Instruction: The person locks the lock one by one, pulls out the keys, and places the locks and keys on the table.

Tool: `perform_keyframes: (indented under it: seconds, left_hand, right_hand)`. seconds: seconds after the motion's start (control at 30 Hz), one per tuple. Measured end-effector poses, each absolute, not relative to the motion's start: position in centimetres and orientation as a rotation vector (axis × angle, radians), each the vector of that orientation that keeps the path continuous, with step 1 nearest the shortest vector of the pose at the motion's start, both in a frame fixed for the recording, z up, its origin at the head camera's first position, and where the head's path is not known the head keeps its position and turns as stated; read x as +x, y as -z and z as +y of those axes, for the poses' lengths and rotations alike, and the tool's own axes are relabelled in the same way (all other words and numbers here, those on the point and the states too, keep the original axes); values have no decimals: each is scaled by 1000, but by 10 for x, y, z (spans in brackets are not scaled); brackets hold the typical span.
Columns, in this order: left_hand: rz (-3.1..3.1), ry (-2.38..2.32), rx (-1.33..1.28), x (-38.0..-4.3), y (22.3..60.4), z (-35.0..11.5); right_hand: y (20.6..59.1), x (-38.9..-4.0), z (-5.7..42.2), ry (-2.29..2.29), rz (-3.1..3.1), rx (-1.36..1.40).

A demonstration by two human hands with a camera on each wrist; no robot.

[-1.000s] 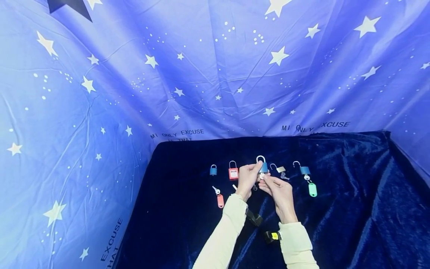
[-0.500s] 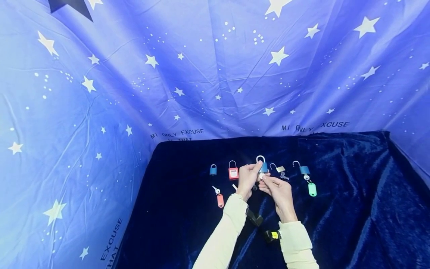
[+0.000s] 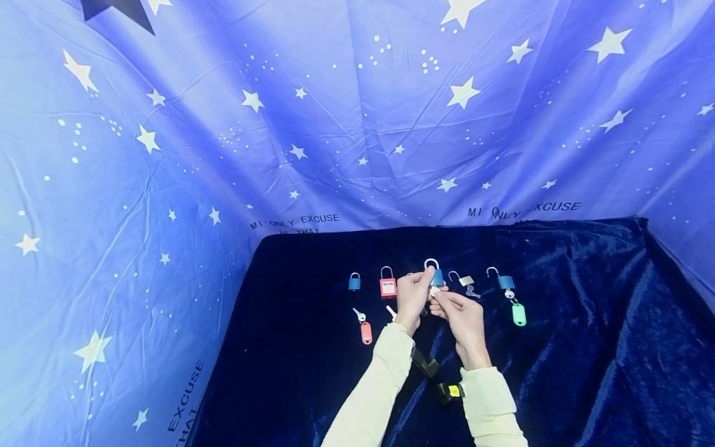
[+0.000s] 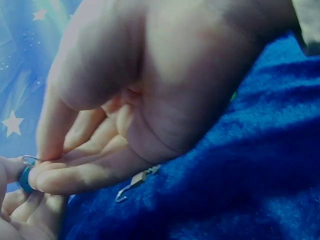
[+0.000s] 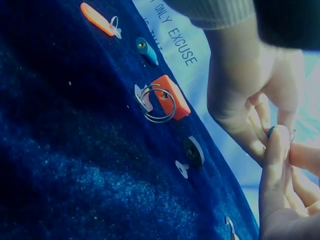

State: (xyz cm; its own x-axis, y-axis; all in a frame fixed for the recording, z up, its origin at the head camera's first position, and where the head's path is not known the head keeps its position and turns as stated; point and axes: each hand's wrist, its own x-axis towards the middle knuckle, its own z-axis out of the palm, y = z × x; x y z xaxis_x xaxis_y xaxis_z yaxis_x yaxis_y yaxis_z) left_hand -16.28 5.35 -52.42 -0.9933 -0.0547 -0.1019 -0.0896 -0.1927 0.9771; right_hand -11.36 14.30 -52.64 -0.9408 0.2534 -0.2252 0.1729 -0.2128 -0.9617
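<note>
One small blue padlock (image 3: 354, 284) lies at far left on a dark blue cloth (image 3: 290, 385), with a silver key (image 3: 362, 317) and its red tag (image 3: 365, 333) nearer the person. Next comes a red padlock (image 3: 388, 287), beside the left hand (image 3: 410, 295), whose thumb and fingers pinch an upright blue padlock (image 3: 437, 278), shackle uppermost, near the middle of the row. Just below, the right hand (image 3: 465, 320) pinches a pale key (image 3: 434, 290) at that lock's lower end; how deep it sits cannot be told. Compared with half a second ago, both hands, lock and key have edged slightly left, their hold unchanged. Farther right, a brass padlock (image 3: 466, 281) lies with its shackle swung open beside small keys (image 3: 473, 292); at far right, another blue padlock (image 3: 505, 283), also open, adjoins a green tag (image 3: 519, 315), both where they lay before
</note>
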Motion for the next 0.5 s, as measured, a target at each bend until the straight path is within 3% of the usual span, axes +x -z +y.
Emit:
perform_keyframes:
  seconds: [0.5]
  left_hand:
    - [1879, -2441, -255, -167, 523, 55]
  right_hand:
    - [523, -106, 141, -2378, -1931, -514]
